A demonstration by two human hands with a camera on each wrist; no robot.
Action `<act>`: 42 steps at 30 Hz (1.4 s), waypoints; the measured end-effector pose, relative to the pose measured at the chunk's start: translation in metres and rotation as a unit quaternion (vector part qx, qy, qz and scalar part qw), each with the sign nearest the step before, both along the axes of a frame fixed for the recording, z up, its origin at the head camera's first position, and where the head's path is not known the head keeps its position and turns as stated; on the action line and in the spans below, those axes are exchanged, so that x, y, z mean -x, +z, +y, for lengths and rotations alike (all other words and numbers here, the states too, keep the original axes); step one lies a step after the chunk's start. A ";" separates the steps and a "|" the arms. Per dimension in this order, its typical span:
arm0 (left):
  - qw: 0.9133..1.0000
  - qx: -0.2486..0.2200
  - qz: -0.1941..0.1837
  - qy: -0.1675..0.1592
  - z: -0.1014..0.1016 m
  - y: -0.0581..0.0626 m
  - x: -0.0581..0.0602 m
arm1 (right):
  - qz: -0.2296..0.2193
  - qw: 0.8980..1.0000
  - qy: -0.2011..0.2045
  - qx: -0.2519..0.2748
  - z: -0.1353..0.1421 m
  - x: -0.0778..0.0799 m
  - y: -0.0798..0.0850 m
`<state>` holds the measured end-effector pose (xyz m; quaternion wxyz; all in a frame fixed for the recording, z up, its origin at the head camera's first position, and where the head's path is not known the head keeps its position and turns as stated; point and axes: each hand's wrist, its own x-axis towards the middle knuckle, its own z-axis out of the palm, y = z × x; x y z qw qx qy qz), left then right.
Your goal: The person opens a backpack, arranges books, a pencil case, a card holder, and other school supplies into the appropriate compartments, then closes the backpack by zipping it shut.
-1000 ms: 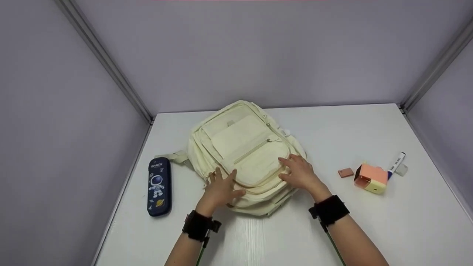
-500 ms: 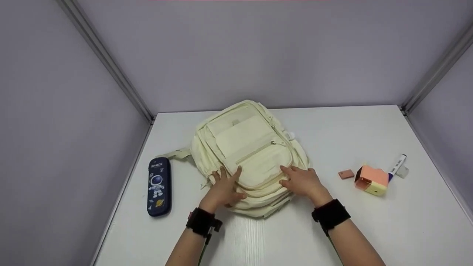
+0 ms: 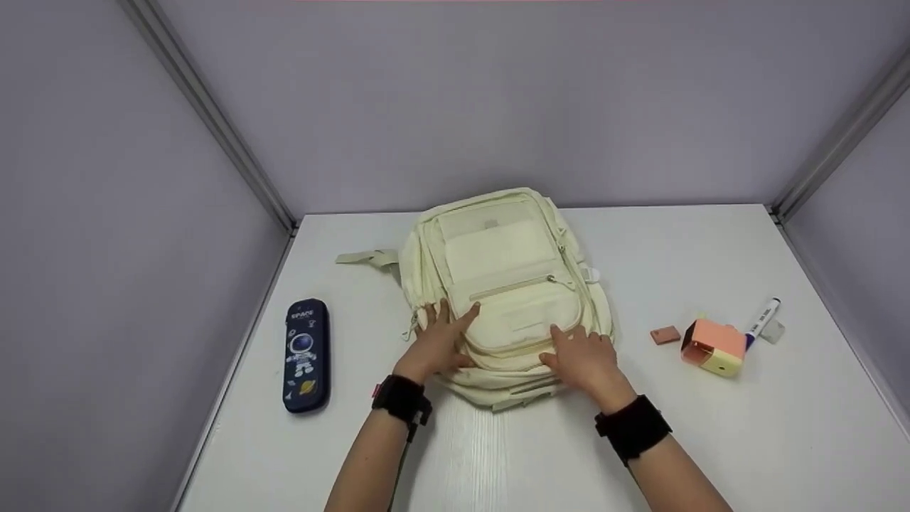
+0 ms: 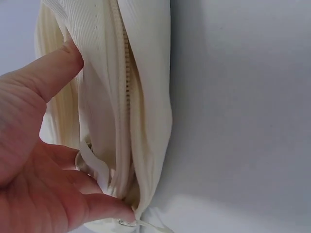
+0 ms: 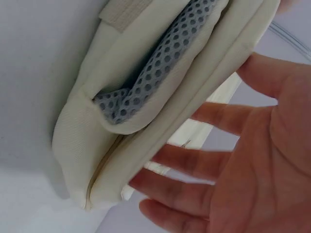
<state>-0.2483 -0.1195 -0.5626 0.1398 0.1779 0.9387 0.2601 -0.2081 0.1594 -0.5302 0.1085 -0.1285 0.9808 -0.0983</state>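
Note:
A cream backpack (image 3: 498,252) lies front side up on the white table, its top toward the back wall. My left hand (image 3: 434,347) rests on its lower left part with fingers spread. In the left wrist view, thumb and fingertips touch the fabric beside a zipper (image 4: 127,73). On the lower right edge lies my right hand (image 3: 586,359), its fingers extended. Seen from the right wrist, those fingers touch the bag's rim, near grey mesh lining (image 5: 163,73). Some fingertips are hidden behind the fabric.
A navy pencil case (image 3: 306,355) with an astronaut print lies at the left. To the right are a pink-and-yellow box-shaped item (image 3: 714,345), a small pinkish block (image 3: 665,335), a white marker (image 3: 764,316) and a greyish translucent piece (image 3: 773,330). Walls stand around the table.
The backpack has turned clockwise and shifted right under my hands; its top has swung right and its left strap has moved up, away from the pencil case. The left hand moved slightly right.

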 end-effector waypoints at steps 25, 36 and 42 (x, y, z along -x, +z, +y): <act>0.976 -0.194 0.017 0.102 -0.019 -0.008 0.032 | -0.002 0.998 0.004 0.055 -0.002 0.046 -0.032; 0.957 -0.142 0.034 0.251 -0.034 -0.013 0.017 | -0.005 0.996 0.012 0.085 0.003 0.050 -0.027; 0.958 -0.124 0.052 0.254 -0.034 -0.021 0.021 | -0.003 0.996 0.008 0.085 0.002 0.050 -0.026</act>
